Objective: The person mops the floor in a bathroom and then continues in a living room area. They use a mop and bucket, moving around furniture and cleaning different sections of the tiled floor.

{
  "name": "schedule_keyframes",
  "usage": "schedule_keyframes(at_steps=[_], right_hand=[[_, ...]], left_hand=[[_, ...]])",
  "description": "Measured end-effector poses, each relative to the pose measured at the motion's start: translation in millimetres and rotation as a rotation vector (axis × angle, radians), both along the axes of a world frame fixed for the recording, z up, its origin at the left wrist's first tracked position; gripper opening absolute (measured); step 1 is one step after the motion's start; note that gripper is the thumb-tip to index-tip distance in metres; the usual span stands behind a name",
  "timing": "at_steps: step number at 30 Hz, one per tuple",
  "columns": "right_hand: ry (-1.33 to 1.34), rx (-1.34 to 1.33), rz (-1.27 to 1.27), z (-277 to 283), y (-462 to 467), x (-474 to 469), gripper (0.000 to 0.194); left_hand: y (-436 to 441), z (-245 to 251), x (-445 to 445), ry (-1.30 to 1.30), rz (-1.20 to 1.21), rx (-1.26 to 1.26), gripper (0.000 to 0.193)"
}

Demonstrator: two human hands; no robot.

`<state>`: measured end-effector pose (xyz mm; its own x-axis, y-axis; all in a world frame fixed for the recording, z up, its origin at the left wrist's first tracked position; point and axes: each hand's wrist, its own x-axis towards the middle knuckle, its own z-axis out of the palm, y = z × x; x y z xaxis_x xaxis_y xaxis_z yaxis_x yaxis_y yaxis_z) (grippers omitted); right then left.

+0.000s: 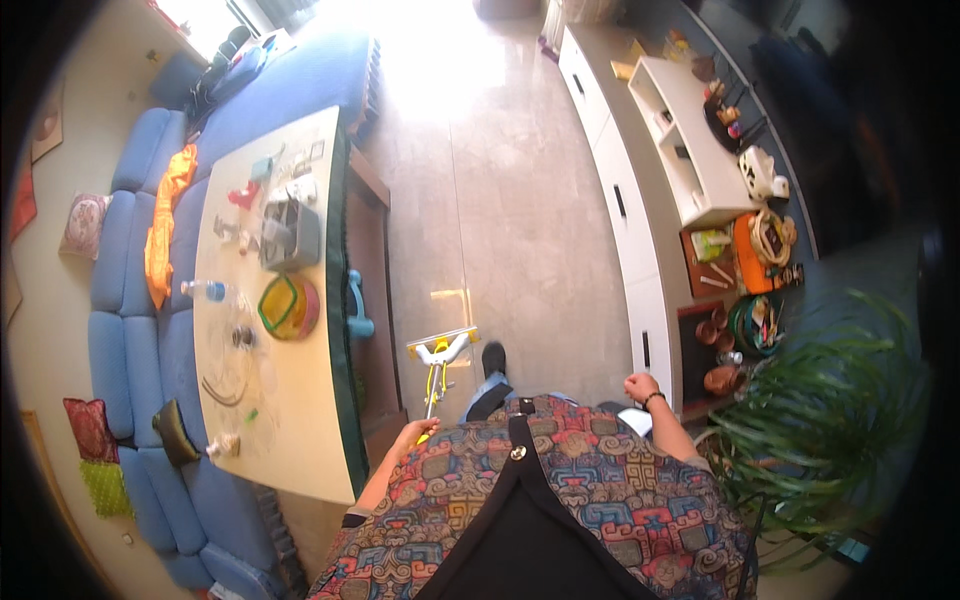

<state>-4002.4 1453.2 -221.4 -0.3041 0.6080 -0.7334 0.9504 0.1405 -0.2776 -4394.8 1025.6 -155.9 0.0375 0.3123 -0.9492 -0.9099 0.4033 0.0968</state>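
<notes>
My left hand (415,435) is wrapped around the metal handle of a mop with a yellow and white head (442,349). The flat head is angled away from me, low over the tile floor (517,225), and whether it touches the floor I cannot tell. My right hand (642,387), with a dark bracelet at the wrist, is curled closed by the white drawer fronts of a low cabinet (622,217). Nothing shows between its fingers. Below it lies a white flat object (636,420), partly hidden by the patterned apron (585,480). One dark shoe (493,358) shows ahead of the apron.
At left stands a long table (300,420) bearing a grey box (292,240), a green-rimmed basket (289,307) and a plastic bottle (206,290). Behind it runs a blue sofa (135,360). A leafy plant (817,420) and red-brown trays (694,326) line the right side.
</notes>
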Motion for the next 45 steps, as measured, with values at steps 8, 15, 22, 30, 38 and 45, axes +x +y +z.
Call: schedule_keyframes(at_steps=[8,15,22,30,38,45], right_hand=[[0.068,-0.005,-0.148,17,49,-65,0.026],[-0.081,-0.095,-0.025,11,139,-99,0.027],[-0.129,0.086,0.175,-18,346,-255,0.03],[0.347,0.366,0.267,37,524,-549,0.027],[0.057,0.159,0.274,2,557,-604,0.028],[-0.013,-0.017,-0.256,11,577,-556,0.032]], left_hand=[[103,8,-122,-0.132,0.142,0.146,0.017],[203,-29,-205,-0.188,0.181,0.139,0.016],[304,-42,-282,-0.033,0.152,0.129,0.021],[403,-71,-386,-0.044,0.226,0.197,0.023],[526,-83,-549,-0.091,0.26,0.292,0.027],[640,-30,-685,0.139,-0.073,0.162,0.019]])
